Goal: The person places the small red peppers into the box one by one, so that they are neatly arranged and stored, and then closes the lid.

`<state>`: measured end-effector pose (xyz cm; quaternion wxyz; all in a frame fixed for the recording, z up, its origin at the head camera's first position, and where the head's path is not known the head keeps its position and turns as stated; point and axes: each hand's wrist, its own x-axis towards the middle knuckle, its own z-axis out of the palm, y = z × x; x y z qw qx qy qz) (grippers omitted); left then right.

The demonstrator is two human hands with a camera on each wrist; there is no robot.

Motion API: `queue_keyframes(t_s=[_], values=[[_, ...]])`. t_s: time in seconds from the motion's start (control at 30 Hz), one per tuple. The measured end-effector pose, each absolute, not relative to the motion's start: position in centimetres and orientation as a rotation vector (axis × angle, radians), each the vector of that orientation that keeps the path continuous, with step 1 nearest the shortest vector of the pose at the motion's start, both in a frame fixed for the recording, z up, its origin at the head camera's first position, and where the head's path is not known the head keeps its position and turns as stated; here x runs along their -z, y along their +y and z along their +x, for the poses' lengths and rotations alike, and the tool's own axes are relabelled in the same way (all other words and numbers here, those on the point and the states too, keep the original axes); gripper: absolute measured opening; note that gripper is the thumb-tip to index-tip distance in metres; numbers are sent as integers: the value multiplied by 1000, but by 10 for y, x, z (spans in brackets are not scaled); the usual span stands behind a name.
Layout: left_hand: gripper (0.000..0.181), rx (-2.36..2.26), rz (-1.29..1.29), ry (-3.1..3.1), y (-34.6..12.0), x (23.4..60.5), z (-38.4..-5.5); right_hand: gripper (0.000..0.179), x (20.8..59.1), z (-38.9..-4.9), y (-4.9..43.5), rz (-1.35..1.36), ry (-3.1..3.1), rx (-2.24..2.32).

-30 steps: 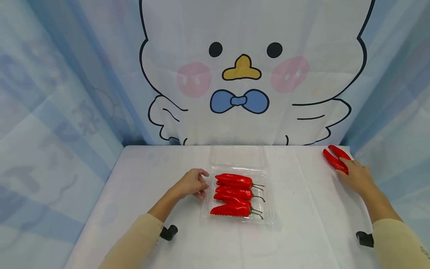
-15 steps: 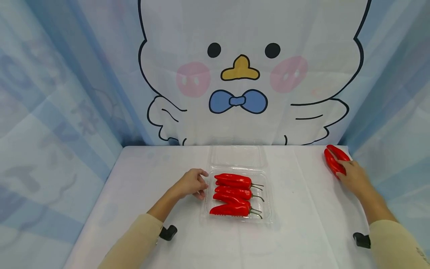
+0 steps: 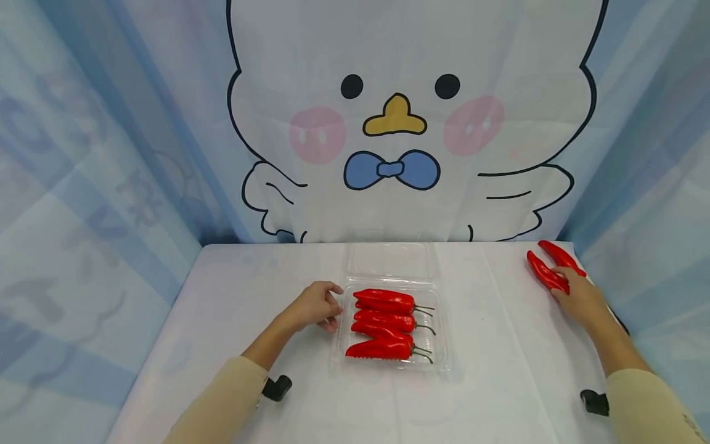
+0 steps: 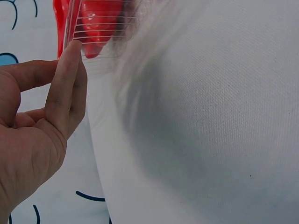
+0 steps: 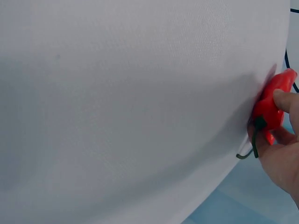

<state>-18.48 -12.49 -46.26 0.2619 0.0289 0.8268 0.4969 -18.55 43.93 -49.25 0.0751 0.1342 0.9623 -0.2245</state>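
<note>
My right hand (image 3: 582, 299) grips a red chili pepper (image 3: 546, 272) by its stem end at the table's far right corner. Thumb and fingers press on both sides of that pepper (image 5: 270, 109) in the right wrist view, its green stem hanging out. Just behind it lies a second red pepper (image 3: 561, 254), partly covered by the fingers. My left hand (image 3: 316, 305) rests at the left wall of a clear plastic clamshell box (image 3: 442, 345), fingertips against its ribbed side in the left wrist view. Several red peppers (image 3: 383, 319) lie in the box, stems pointing right.
The box's hinged lid (image 3: 391, 259) lies folded back towards the rear edge of the white table (image 3: 488, 382). Printed curtains (image 3: 100, 216) enclose the table at the back and both sides.
The gripped pepper has swung a little left, opening a gap from the pepper behind it. My right hand has shifted slightly with it. The left hand stays at the box.
</note>
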Motion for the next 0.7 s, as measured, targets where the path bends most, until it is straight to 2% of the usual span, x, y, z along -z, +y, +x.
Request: queue_keyframes(t_s=[0.47, 0.7], values=[[46, -1337, 73, 2245, -124, 461, -184, 72, 497, -188, 441, 410, 2836, 730], [45, -1341, 75, 2242, -124, 464, -184, 74, 502, -186, 440, 411, 2875, 737]])
